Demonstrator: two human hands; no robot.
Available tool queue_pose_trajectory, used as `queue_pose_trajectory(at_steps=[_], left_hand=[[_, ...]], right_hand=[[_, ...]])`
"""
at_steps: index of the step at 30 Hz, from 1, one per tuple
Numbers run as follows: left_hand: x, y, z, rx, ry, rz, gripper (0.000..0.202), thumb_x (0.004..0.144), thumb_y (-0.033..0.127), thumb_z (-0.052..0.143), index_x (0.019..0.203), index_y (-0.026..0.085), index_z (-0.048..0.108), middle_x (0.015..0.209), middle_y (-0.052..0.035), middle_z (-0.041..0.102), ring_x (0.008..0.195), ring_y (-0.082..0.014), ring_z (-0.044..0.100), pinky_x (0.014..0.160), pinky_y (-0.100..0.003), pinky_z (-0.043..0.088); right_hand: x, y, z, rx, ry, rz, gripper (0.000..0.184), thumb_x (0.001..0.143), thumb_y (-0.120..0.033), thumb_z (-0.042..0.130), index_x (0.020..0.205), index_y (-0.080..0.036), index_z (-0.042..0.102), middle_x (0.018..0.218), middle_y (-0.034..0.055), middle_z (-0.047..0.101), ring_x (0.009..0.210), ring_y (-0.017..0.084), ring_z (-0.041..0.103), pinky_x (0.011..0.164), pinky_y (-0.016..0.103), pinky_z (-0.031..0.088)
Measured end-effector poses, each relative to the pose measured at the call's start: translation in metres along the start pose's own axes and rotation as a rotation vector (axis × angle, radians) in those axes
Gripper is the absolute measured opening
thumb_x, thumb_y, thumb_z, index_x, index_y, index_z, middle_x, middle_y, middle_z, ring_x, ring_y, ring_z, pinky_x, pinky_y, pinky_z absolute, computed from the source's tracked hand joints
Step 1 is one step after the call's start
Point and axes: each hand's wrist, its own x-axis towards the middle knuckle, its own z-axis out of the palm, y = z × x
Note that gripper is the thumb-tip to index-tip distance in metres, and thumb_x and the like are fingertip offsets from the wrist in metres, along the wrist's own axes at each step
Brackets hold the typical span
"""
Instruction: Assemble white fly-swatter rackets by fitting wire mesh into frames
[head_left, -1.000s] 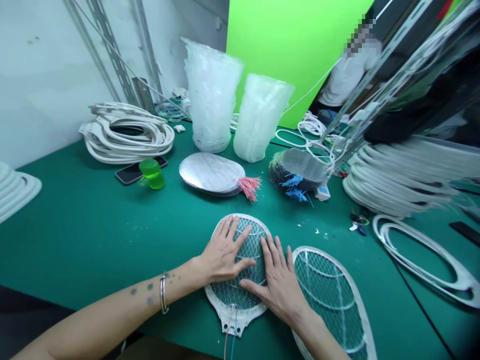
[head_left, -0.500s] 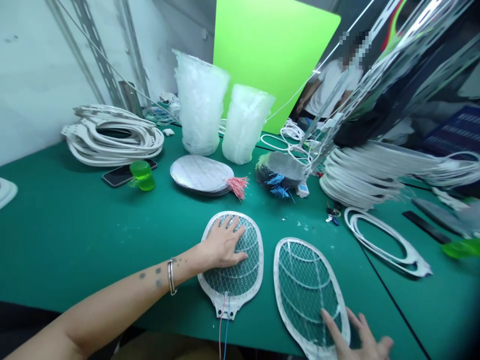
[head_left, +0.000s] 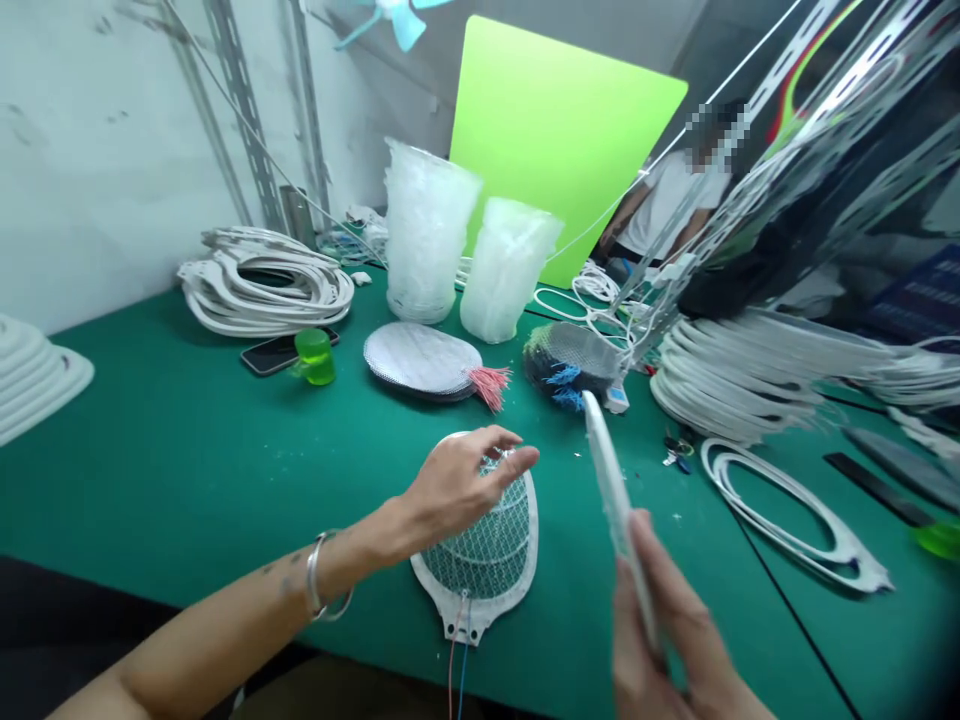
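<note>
A white oval racket frame with mesh (head_left: 480, 555) lies on the green table (head_left: 187, 460), red and blue wires trailing from its neck. My left hand (head_left: 461, 480) hovers over its top, fingers loosely curled and apart, holding nothing. My right hand (head_left: 667, 630) grips a second white mesh frame (head_left: 611, 490) by its lower end and holds it up on edge, above the table to the right of the first frame.
Two stacks of clear plastic parts (head_left: 427, 245) stand at the back. Mesh stacks with pink wires (head_left: 427, 360) and blue wires (head_left: 570, 360) lie mid-table. White frame piles (head_left: 266, 280) sit left and right (head_left: 757, 365). A phone (head_left: 274, 352), a green cup (head_left: 316, 357), a loose frame ring (head_left: 795, 510) and a person behind (head_left: 667, 210).
My right hand left the first frame, reached to the second frame on the right and lifted it on edge. My left hand rose from flat on the mesh to a loose curl.
</note>
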Motion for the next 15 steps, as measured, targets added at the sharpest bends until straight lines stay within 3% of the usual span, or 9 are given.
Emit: queue_pose_trajectory(at_steps=[3, 5, 7, 8, 9, 11, 13, 15], left_hand=[[-0.029, 0.022, -0.006, -0.589, 0.026, -0.148, 0.050, 0.091, 0.056, 0.051, 0.124, 0.018, 0.055, 0.117, -0.0112, 0.065, 0.101, -0.0246, 0.066, 0.080, -0.033, 0.055], [-0.041, 0.023, -0.010, -0.747, 0.082, -0.225, 0.048, 0.087, 0.047, 0.063, 0.122, 0.016, 0.055, 0.115, -0.0122, 0.067, 0.098, -0.0239, 0.067, 0.082, -0.032, 0.056], [-0.047, 0.012, -0.018, -0.796, 0.165, -0.314, 0.044, 0.085, 0.037, 0.068, 0.121, 0.015, 0.056, 0.116, -0.0124, 0.067, 0.093, -0.0228, 0.070, 0.081, -0.032, 0.057], [-0.047, 0.003, -0.024, -0.806, 0.197, -0.365, 0.042, 0.085, 0.034, 0.068, 0.121, 0.016, 0.057, 0.118, -0.0126, 0.067, 0.090, -0.0225, 0.071, 0.079, -0.032, 0.058], [-0.047, -0.008, -0.030, -0.806, 0.215, -0.414, 0.041, 0.085, 0.032, 0.067, 0.122, 0.016, 0.057, 0.121, -0.0129, 0.066, 0.088, -0.0227, 0.071, 0.076, -0.032, 0.060], [-0.044, -0.028, -0.043, -0.787, 0.212, -0.482, 0.038, 0.085, 0.029, 0.066, 0.121, 0.016, 0.058, 0.125, -0.0129, 0.064, 0.089, -0.0239, 0.071, 0.073, -0.032, 0.061], [-0.041, -0.045, -0.050, -0.762, 0.153, -0.515, 0.036, 0.086, 0.029, 0.065, 0.119, 0.015, 0.060, 0.125, -0.0131, 0.064, 0.092, -0.0241, 0.070, 0.074, -0.032, 0.061], [-0.038, -0.055, -0.049, -0.737, 0.081, -0.531, 0.039, 0.085, 0.031, 0.066, 0.120, 0.014, 0.058, 0.121, -0.0140, 0.065, 0.090, -0.0226, 0.071, 0.075, -0.031, 0.060]], right_hand=[[-0.004, -0.023, 0.029, -0.036, -0.020, -0.320, 0.059, 0.083, 0.000, 0.057, 0.136, -0.027, 0.052, 0.124, 0.0015, 0.065, 0.105, 0.022, 0.067, 0.090, 0.027, 0.054], [-0.007, -0.034, 0.043, -0.005, -0.089, -0.548, 0.055, 0.085, -0.001, 0.053, 0.139, -0.015, 0.048, 0.130, 0.0070, 0.060, 0.116, 0.024, 0.059, 0.099, 0.031, 0.049], [-0.007, -0.035, 0.047, 0.099, -0.164, -0.601, 0.052, 0.088, -0.015, 0.057, 0.139, -0.013, 0.047, 0.131, 0.0078, 0.059, 0.121, 0.025, 0.056, 0.104, 0.036, 0.046], [-0.004, -0.030, 0.046, 0.144, -0.182, -0.513, 0.052, 0.088, -0.025, 0.060, 0.138, -0.016, 0.049, 0.131, 0.0063, 0.060, 0.121, 0.026, 0.056, 0.104, 0.039, 0.046], [-0.001, -0.022, 0.043, 0.181, -0.197, -0.338, 0.054, 0.086, -0.034, 0.063, 0.137, -0.021, 0.051, 0.130, 0.0045, 0.060, 0.119, 0.027, 0.057, 0.102, 0.041, 0.048], [0.007, 0.002, 0.039, 0.250, -0.233, 0.205, 0.061, 0.079, -0.048, 0.067, 0.135, -0.028, 0.053, 0.132, 0.0037, 0.060, 0.117, 0.029, 0.059, 0.094, 0.043, 0.054], [0.013, 0.030, 0.042, 0.424, -0.343, 0.715, 0.078, 0.072, -0.056, 0.071, 0.138, -0.023, 0.049, 0.131, 0.0091, 0.060, 0.111, 0.031, 0.063, 0.084, 0.040, 0.059], [0.013, 0.052, 0.052, 0.637, -0.472, 1.001, 0.088, 0.064, -0.058, 0.076, 0.135, -0.013, 0.051, 0.119, 0.0145, 0.067, 0.100, 0.032, 0.068, 0.077, 0.038, 0.060]])
